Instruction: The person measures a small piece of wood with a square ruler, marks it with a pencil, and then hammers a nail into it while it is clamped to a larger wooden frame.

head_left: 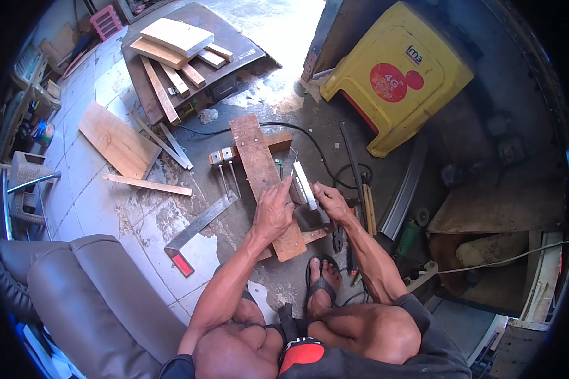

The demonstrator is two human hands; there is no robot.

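Observation:
A short pale bar, metal-looking (305, 185), stands tilted between my hands, above the right edge of a brown wooden plank (251, 148). My right hand (332, 202) is closed, fingertips gripping the bar's right side near its lower end. My left hand (274, 208) lies over the plank with its fingers bent together close to the bar's left side. A thin pointed piece shows by its index fingertip; what these fingers pinch is hidden. The plank rests across a wooden crosspiece (277, 141). Two long screw clamps (222, 156) sit beside it on the left.
A try square (199, 222) lies left of the plank. Loose boards (117, 140) and a low table (196, 16) stacked with wood are farther left. A yellow plastic stool (401, 76), pliers (338, 239), a black cable (310, 136) and a green angle grinder (411, 235) lie rightward.

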